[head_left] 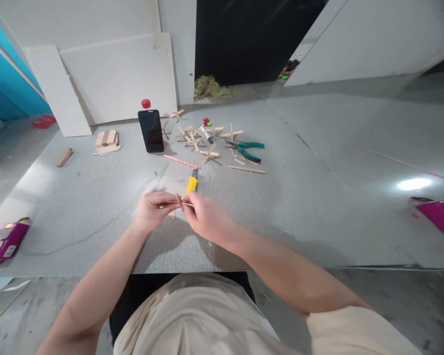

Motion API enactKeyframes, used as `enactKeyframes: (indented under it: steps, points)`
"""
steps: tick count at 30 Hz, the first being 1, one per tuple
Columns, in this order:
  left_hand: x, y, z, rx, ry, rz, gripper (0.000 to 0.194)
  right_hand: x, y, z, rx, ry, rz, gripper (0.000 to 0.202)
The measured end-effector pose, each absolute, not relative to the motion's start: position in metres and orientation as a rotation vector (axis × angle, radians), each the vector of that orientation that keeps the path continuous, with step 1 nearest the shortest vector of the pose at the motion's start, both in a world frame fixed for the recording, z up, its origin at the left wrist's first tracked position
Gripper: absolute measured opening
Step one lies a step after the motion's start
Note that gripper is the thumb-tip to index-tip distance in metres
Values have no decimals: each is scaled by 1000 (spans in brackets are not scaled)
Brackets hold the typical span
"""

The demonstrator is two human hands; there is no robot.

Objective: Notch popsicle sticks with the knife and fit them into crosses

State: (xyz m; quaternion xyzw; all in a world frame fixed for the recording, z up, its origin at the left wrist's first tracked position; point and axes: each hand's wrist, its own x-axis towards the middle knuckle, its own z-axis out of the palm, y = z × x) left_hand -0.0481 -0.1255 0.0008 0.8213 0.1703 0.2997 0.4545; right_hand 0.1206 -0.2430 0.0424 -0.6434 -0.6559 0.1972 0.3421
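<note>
- The crossed sticks (178,198) are between the two hands, above the near part of the bench (311,212), at the fingertips of both.
- The left hand (153,209) pinches them from the left, thumb and fingers closed on a thin stick end.
- The right hand (203,215) grips them from the right, its fingertips close to the crossing.
- Both hands are nearly level, fingertips turned inward toward each other; the forearms come up from the lower corners and converge.
- The yellow cutter (191,185) lies just beyond the right hand; whether they touch is unclear.
- A short stick piece (173,215) shows below the crossed sticks, between the hands.
- Beyond the cutter lies the striped straw (181,161), slanting on the bench, with the upright phone (151,131) behind its left end.
- Several stick crosses (194,140) are grouped right of the phone, beside the green-handled pliers (248,149).
- The stick stack (106,138) sits left of the phone.
</note>
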Motion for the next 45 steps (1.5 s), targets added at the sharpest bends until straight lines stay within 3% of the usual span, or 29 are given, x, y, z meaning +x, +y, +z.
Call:
enactKeyframes:
  steps: [13,20,33,39,45]
  points:
    - [-49,-124,-2,1937,433,729,26,123,-244,44,-1636,-1707,479,12]
    - [-52,-120,-6,1834,481,775,27,154,-235,47,-1717,-1643,312,25]
    - [-57,-116,-2,1769,543,909,28,157,-214,8,-2031,-1872,264,18]
    - [-57,-114,-3,1765,591,933,28,155,-214,17,-2091,-1913,222,37]
    - [-59,-110,-4,1762,668,978,29,140,-219,22,-2147,-1959,350,23]
